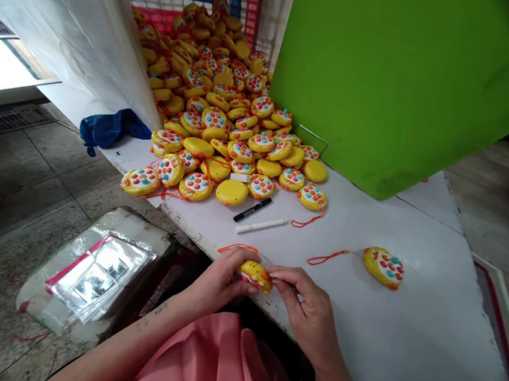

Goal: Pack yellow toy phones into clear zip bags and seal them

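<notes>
My left hand (226,275) is wrapped round a small yellow toy (255,270) with orange details, held just over the near edge of the table. The thumb and fingers of my right hand (306,305) pinch together at the toy's right end; what lies between the fingertips is too small to make out. An orange cord loop (238,247) shows just behind my left hand. To the right, another yellow toy (383,268) with coloured buttons on a white face lies on the white table (358,329), its orange cord stretched out leftward.
A large heap of similar yellow toys (215,132) spreads from the back. In front of it lie a black marker (252,210) and a white pen (261,226). A green board (383,89) stands behind. Plastic bags (100,277) rest on a box at left; a blue cloth (113,130) lies behind.
</notes>
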Tool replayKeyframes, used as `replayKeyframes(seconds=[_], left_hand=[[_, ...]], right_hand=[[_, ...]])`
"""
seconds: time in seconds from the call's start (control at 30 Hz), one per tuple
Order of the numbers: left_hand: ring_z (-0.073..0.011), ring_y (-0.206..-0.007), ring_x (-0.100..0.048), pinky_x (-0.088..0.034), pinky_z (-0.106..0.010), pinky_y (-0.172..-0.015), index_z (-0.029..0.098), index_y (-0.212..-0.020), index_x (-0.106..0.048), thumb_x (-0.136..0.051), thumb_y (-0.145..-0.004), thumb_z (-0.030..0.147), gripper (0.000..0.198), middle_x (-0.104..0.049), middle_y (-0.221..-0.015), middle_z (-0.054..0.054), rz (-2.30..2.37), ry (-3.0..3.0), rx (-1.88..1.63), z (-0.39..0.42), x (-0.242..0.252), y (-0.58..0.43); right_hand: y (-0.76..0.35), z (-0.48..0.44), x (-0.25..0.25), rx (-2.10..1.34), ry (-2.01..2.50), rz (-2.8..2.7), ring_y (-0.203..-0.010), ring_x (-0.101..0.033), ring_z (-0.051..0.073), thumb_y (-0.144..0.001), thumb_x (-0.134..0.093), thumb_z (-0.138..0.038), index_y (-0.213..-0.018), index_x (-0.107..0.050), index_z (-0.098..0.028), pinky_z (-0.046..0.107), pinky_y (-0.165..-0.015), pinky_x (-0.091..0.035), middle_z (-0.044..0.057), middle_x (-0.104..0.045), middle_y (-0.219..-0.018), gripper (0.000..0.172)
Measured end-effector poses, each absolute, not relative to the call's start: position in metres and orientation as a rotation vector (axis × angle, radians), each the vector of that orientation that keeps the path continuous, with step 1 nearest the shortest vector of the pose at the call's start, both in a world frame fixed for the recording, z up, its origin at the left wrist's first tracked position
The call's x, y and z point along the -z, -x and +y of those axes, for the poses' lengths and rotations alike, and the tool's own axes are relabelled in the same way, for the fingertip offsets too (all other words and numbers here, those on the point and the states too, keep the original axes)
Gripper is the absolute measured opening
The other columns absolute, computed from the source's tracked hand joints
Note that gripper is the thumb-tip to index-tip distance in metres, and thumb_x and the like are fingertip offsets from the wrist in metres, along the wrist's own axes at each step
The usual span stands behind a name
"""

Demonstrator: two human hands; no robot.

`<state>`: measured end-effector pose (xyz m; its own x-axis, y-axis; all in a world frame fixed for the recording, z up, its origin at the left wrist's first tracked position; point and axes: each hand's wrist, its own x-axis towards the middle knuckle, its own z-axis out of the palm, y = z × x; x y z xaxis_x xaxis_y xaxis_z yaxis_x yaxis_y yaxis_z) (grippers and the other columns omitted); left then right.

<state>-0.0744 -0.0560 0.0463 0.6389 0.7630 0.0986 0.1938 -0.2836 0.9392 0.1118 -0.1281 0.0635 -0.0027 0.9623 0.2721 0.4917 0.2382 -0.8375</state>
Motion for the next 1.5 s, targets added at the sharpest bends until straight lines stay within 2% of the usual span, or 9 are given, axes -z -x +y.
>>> replayKeyframes(seconds=[0.1,0.23,0.3,0.37,0.43,0.57,0.77,0.97,1.5], left_hand=[[-0.0215,-0.106,-0.050,-0.040,-0.035,-0.095,0.021,-0.120,-0.051,-0.059,-0.086,0.037,0.038,-0.053,-0.116,-0.009,0.658,-1.880,-0.646,-0.046,-0.055,0.073],[-0.0184,-0.089,-0.053,-0.045,-0.029,-0.080,0.018,-0.125,-0.046,-0.053,-0.084,0.055,0.055,-0.055,-0.106,-0.008,0.580,-1.745,-0.540,-0.048,-0.061,0.076],[-0.0159,-0.077,-0.053,-0.045,-0.026,-0.069,0.015,-0.111,-0.053,-0.037,-0.087,0.064,0.057,-0.058,-0.092,-0.006,0.589,-1.561,-0.531,-0.057,-0.058,0.079],[-0.0132,-0.065,-0.051,-0.042,-0.023,-0.060,0.013,-0.088,-0.057,-0.022,-0.090,0.064,0.062,-0.056,-0.074,-0.003,0.651,-1.373,-0.542,-0.069,-0.051,0.082],[-0.0111,-0.056,-0.046,-0.038,-0.022,-0.055,0.013,-0.073,-0.054,-0.020,-0.092,0.061,0.062,-0.051,-0.062,-0.001,0.725,-1.275,-0.527,-0.083,-0.046,0.085],[-0.0108,-0.061,-0.045,-0.038,-0.022,-0.059,0.013,-0.071,-0.055,-0.031,-0.094,0.052,0.051,-0.050,-0.064,0.000,0.765,-1.342,-0.458,-0.106,-0.047,0.094],[-0.0106,-0.064,-0.044,-0.037,-0.023,-0.062,0.015,-0.069,-0.051,-0.027,-0.096,0.042,0.046,-0.048,-0.069,0.001,0.789,-1.496,-0.459,-0.120,-0.057,0.108],[-0.0111,-0.064,-0.043,-0.037,-0.024,-0.063,0.017,-0.067,-0.047,-0.024,-0.097,0.037,0.043,-0.047,-0.069,0.000,0.773,-1.548,-0.474,-0.127,-0.053,0.114],[-0.0112,-0.067,-0.049,-0.039,-0.022,-0.067,0.018,-0.070,-0.047,-0.018,-0.097,0.039,0.045,-0.054,-0.073,0.000,0.842,-1.640,-0.401,-0.132,-0.059,0.119]], right_hand=[[-0.107,-0.124,-0.066,-0.646,1.441,-1.506,-0.087,-0.063,0.015,-0.092,-0.050,-0.024,-0.095,-0.061,-0.023,0.027,-0.078,-0.051,0.002,-0.066,-0.093,0.012],[-0.097,-0.131,-0.070,-0.711,1.473,-1.373,-0.076,-0.062,0.013,-0.092,-0.051,-0.025,-0.094,-0.060,-0.023,0.022,-0.069,-0.051,0.001,-0.065,-0.084,0.009],[-0.093,-0.140,-0.072,-0.787,1.408,-1.477,-0.077,-0.062,0.013,-0.092,-0.050,-0.023,-0.095,-0.059,-0.023,0.022,-0.069,-0.052,0.001,-0.064,-0.086,0.010],[-0.090,-0.150,-0.074,-0.831,1.338,-1.606,-0.084,-0.062,0.014,-0.093,-0.047,-0.020,-0.096,-0.059,-0.023,0.024,-0.075,-0.053,0.003,-0.064,-0.091,0.013],[-0.088,-0.159,-0.077,-0.857,1.305,-1.699,-0.091,-0.062,0.015,-0.093,-0.045,-0.017,-0.099,-0.059,-0.024,0.027,-0.080,-0.052,0.004,-0.063,-0.096,0.016],[-0.082,-0.174,-0.079,-0.869,1.314,-1.854,-0.091,-0.063,0.014,-0.091,-0.049,-0.014,-0.106,-0.058,-0.025,0.024,-0.081,-0.053,0.002,-0.066,-0.098,0.020],[-0.071,-0.188,-0.077,-0.748,1.254,-2.015,-0.103,-0.063,0.016,-0.089,-0.051,-0.011,-0.109,-0.057,-0.025,0.027,-0.090,-0.052,0.002,-0.067,-0.110,0.026],[-0.069,-0.194,-0.075,-0.659,1.229,-2.180,-0.106,-0.062,0.018,-0.086,-0.046,-0.007,-0.113,-0.056,-0.023,0.032,-0.091,-0.052,0.006,-0.064,-0.117,0.033],[-0.055,-0.191,-0.087,-0.526,1.221,-2.177,-0.094,-0.066,0.016,-0.088,-0.043,-0.008,-0.101,-0.061,-0.018,0.028,-0.081,-0.055,0.006,-0.070,-0.100,0.024]])
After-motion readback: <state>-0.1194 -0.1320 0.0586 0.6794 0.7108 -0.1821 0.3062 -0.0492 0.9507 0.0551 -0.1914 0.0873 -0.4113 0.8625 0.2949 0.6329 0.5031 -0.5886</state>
